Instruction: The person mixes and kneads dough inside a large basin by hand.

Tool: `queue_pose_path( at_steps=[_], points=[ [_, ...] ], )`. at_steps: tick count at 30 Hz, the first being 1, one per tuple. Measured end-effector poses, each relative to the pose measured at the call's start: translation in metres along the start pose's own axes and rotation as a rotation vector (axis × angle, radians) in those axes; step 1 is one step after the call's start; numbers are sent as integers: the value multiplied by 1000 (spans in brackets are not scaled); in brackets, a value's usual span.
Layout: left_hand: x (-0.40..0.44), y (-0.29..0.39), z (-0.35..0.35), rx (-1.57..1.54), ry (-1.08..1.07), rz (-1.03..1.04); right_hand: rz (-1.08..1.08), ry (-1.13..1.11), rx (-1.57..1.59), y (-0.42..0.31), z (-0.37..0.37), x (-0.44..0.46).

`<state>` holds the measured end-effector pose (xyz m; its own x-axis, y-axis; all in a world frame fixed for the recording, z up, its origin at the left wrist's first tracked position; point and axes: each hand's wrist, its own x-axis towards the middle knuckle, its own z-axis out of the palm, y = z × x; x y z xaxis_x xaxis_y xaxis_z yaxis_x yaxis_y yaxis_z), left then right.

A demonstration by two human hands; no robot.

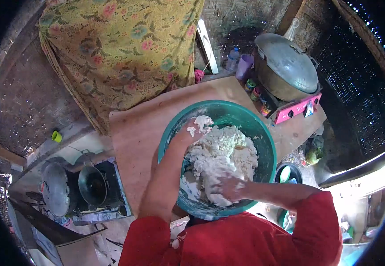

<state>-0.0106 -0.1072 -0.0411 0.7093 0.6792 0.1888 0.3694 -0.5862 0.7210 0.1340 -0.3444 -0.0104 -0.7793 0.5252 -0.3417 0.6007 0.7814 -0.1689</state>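
Observation:
A large green basin [270, 146] holds a rough, floury mass of white dough [221, 148]. My left hand [197, 127] is inside the basin at its upper left, beside the dough. Sticky clumps coat its fingers, so their pose is hard to make out. Lower down, my right hand [229, 188] presses into the near side of the dough, its fingers stretched to the left and somewhat blurred. The fingertips of the right hand are partly hidden in the dough. White residue smears the basin's inner wall.
The basin stands at the near edge of a wooden table [135, 146]. A big lidded pot [285, 66] sits on a pink stove [296, 108] at right. Purple cup [245, 66] and bottle [233, 58] stand behind. Lower left are a wok [92, 185] and a flowered curtain [126, 48] above.

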Motion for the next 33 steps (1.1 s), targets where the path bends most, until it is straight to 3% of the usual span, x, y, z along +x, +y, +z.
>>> queue_pose_path(
  at_steps=[1,2,4,6,8,9,10,12,15,16,18,22,23,25,27,29,30,32,33],
  points=[
    [-6,25,-17,-26,-22,-37,15,187,-12,3,3,-16],
    [-11,38,-24,-56,-46,-79,17,174,-2,3,13,-23],
    [-13,30,-19,56,-11,-101,265,133,63,4,63,-24],
    [-18,30,-15,167,10,-131,217,326,1018,5,71,-3],
    [-20,48,-25,1,149,-324,392,-226,-4,4,37,31],
    [-21,62,-44,-53,1,-309,364,-221,-18,9,41,44],
    [-23,55,-42,-59,-3,-315,362,-228,-12,16,54,58],
    [-29,47,-38,-115,77,-194,498,18,253,28,69,88],
    [-33,54,-41,-201,127,-195,619,-27,470,47,48,135],
    [-30,51,-39,-197,129,-191,618,-21,468,54,39,145],
    [-23,37,-27,113,29,-175,293,-162,189,64,24,156],
    [-24,-14,18,75,102,8,404,295,377,73,83,183],
    [-24,-2,13,150,-53,-107,531,166,478,70,73,183],
    [-14,23,2,267,-200,-143,509,102,422,60,68,167],
    [-8,3,24,316,-142,-61,461,-83,359,45,86,151],
    [0,-35,54,287,-77,5,416,-50,425,38,68,103],
    [4,-45,63,233,-66,15,385,78,510,22,36,52],
    [7,29,25,104,-229,-64,559,222,586,11,-6,-21],
    [14,17,35,106,-237,-50,715,197,761,5,-44,-50]
  ],
)
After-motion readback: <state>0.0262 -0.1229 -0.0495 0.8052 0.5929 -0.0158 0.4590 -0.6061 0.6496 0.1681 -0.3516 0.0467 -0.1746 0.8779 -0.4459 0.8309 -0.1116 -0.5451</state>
